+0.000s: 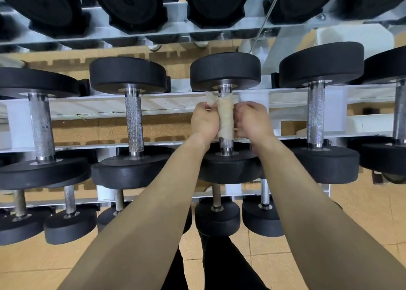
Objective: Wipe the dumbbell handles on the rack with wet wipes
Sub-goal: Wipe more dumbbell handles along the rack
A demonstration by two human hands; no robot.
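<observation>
A pale wet wipe (224, 120) is wrapped around the knurled steel handle (225, 143) of a black dumbbell (225, 70) lying across the middle shelf of the white rack (153, 105). My left hand (204, 120) grips the wipe from the left, pinching its loose upper corner. My right hand (252, 120) grips the wipe from the right. Bare metal shows above and below the wipe.
Other black dumbbells lie on the same shelf to the left (129, 118) and right (316, 118). Smaller dumbbells (216, 215) sit on the lower shelf. Large black weights (131, 2) fill the top shelf. A white bin (353, 37) stands behind the rack.
</observation>
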